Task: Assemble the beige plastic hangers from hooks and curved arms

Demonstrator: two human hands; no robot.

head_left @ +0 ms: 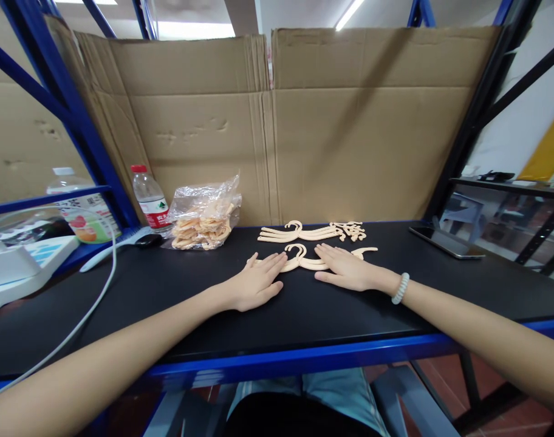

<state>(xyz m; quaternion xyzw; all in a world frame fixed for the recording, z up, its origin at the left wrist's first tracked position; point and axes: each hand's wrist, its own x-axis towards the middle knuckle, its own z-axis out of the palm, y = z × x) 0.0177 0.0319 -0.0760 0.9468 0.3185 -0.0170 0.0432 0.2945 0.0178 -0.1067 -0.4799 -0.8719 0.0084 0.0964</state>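
Note:
Cream-coloured plastic hangers lie on the black table in front of me, their hooks pointing away. My left hand rests palm down over their left end, fingers stretched out. My right hand lies flat across their right part, fingers also extended; a loose cream piece sticks out beyond it. The hangers' ends are partly hidden under both hands. Just behind lies a second row of cream hangers, closely overlapped. At its right end is a small heap of cream pieces.
A clear plastic bag of cream parts and a red-capped water bottle stand at the back left. A dark flat phone or tablet lies at right. A white cable crosses the left side. Cardboard panels wall off the back.

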